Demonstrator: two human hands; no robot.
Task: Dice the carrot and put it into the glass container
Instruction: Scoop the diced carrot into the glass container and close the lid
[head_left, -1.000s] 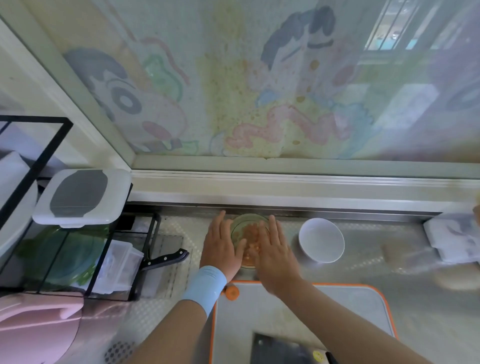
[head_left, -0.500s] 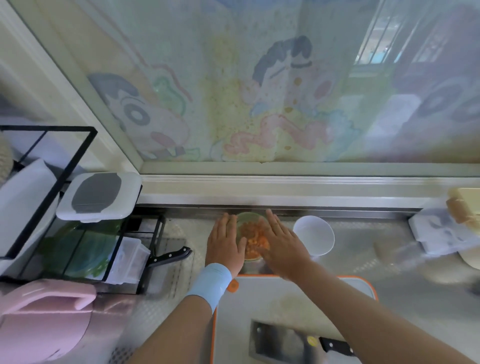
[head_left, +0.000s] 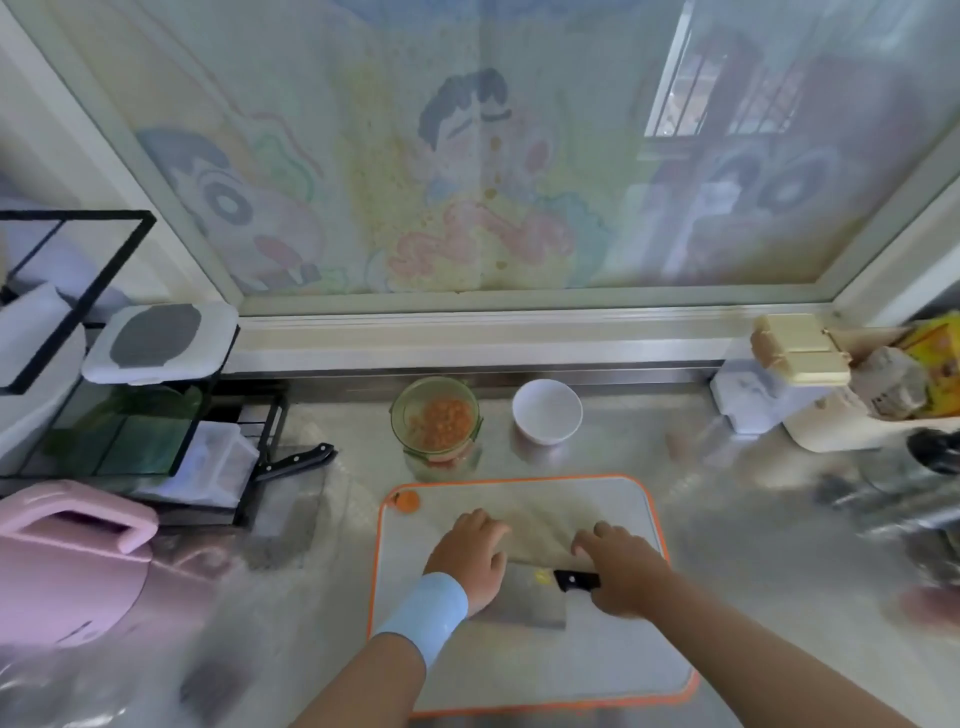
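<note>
On the tabletop (head_left: 737, 525) before us, the glass container (head_left: 410, 400) stands just behind the cutting board (head_left: 571, 670), beside a white bowl (head_left: 546, 410). The diced carrot (head_left: 441, 423) lies heaped inside it. One carrot stub (head_left: 407, 501) sits at the board's far left corner, well apart from both hands.

Our left hand (head_left: 470, 556) rests across the flat of the cleaver (head_left: 524, 603), its grip loose and apart, holding nothing. Our right hand (head_left: 618, 571) covers the black handle (head_left: 574, 579). We cannot tell whether that grip has closed round it.

We judge the dicing nearly done. The stub should be stiff, light and likely damp, apt to roll, so we would pinch it by its curved sides. The container is smooth, breakable glass, best held round its wall with both hands, not by the rim.
</note>
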